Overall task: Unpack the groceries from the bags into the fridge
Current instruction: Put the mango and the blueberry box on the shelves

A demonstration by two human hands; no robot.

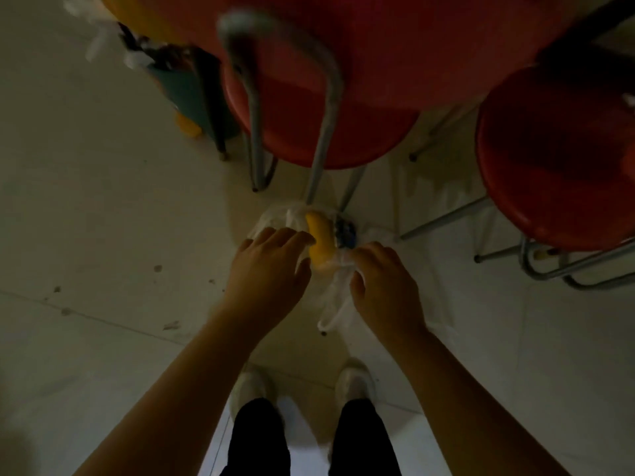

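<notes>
The right hand [381,286] is pinching the thin bag [335,290] while the left hand [271,266], fingers spread, is reaching beside it toward the yellow item [319,240], so tearing or spilling is likely.

Whole view dim and soft. Plastic bag [330,269] on the floor: contents mostly hidden; only a yellow item [321,240] shows, too blurry to name, and a dark blob [345,231] beside it can't be made out. Left hand [268,266] covers the bag's left side. Right hand [385,286] grip on the bag handle is partly hidden. Right stool [556,166] is cut off by the frame edge. Clutter [137,46] top left is smeared.
</notes>
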